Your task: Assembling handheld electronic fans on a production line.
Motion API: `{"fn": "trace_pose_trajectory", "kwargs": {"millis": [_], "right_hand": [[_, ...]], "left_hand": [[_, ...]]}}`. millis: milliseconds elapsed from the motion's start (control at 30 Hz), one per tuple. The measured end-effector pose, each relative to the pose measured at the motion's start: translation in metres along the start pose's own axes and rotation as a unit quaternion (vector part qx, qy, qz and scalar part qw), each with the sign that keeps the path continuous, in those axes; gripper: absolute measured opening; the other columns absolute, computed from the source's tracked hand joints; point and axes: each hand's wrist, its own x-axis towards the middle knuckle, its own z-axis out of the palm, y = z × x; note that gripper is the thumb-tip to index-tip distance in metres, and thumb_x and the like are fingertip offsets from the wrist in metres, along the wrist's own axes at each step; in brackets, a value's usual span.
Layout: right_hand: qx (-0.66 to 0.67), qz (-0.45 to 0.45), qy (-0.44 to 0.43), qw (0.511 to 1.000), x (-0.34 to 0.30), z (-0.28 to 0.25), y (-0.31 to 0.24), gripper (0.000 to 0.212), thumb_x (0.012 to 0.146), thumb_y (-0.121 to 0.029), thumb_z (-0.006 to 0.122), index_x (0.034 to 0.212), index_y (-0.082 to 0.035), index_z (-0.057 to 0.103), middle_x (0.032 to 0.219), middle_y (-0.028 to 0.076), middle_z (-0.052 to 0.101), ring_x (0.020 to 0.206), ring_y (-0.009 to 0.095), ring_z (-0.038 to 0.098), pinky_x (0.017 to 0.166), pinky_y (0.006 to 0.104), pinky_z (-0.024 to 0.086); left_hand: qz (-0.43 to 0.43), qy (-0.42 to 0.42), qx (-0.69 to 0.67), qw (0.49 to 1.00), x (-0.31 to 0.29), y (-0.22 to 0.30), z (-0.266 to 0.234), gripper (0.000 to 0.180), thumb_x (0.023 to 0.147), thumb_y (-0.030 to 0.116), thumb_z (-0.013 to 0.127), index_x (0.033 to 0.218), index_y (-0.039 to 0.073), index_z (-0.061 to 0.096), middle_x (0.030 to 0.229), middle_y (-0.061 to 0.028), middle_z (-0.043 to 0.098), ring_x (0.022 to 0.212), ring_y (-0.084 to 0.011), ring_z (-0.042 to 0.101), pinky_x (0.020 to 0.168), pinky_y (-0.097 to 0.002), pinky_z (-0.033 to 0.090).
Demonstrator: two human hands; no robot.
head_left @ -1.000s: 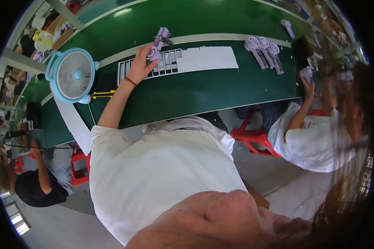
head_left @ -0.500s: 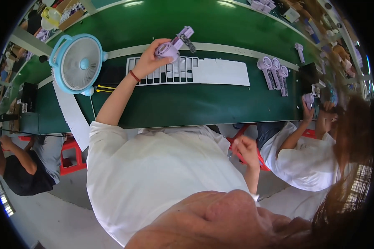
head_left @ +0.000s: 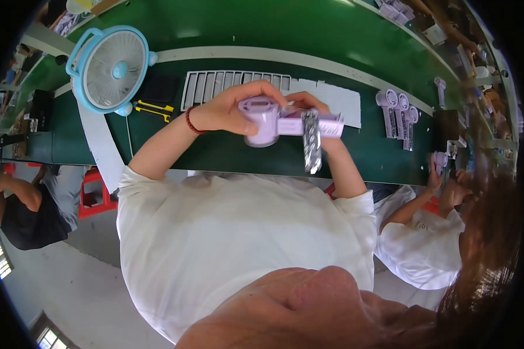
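your left hand (head_left: pixel 233 107) grips a lilac handheld fan (head_left: pixel 282 125) by its round head (head_left: pixel 262 128); the long handle (head_left: pixel 294 127) runs rightward from that grip, a dark-silver strip (head_left: pixel 312 145) dangling toward you. your right hand (head_left: pixel 315 103), nearer the handle's end, is partly hidden; its hold can't be told.

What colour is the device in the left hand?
The device is pale purple, clearest in the head view.

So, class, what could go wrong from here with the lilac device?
The silvery strip dangling from the lilac device might snag or come off. If the left hand loses its grip on the round head, the device might drop; the right hand, partly hidden, may give little support.
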Motion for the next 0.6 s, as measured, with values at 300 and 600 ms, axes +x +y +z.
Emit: {"fn": "trace_pose_trajectory", "kwargs": {"millis": [300, 600], "right_hand": [[-0.185, -0.077, -0.196, 0.960, -0.093, 0.010, -0.058, 0.029, 0.090, -0.015, 0.081, 0.113, -0.004, 0.068, 0.094, 0.010, 0.073, 0.076, 0.026, 0.073, 0.066, 0.0363, 0.054], [-0.277, -0.082, -0.037, 0.957, -0.056, -0.008, -0.015, 0.042, 0.092, 0.002, 0.072, 0.133, -0.006, 0.068, 0.114, 0.016, 0.066, 0.098, 0.033, 0.066, 0.084, 0.0372, 0.054]], "left_hand": [[-0.027, 0.027, 0.386, 0.922, -0.029, -0.037, 0.025, 0.062, 0.079, 0.009, 0.085, 0.137, 0.020, 0.066, 0.129, -0.0129, 0.055, 0.111, -0.0322, 0.064, 0.093, -0.0376, 0.057], [0.061, 0.044, 0.541, 0.838, -0.025, -0.066, 0.042, 0.036, 0.075, 0.006, 0.081, 0.108, 0.013, 0.068, 0.128, -0.0104, 0.057, 0.117, -0.0336, 0.060, 0.097, -0.0436, 0.053]]}}
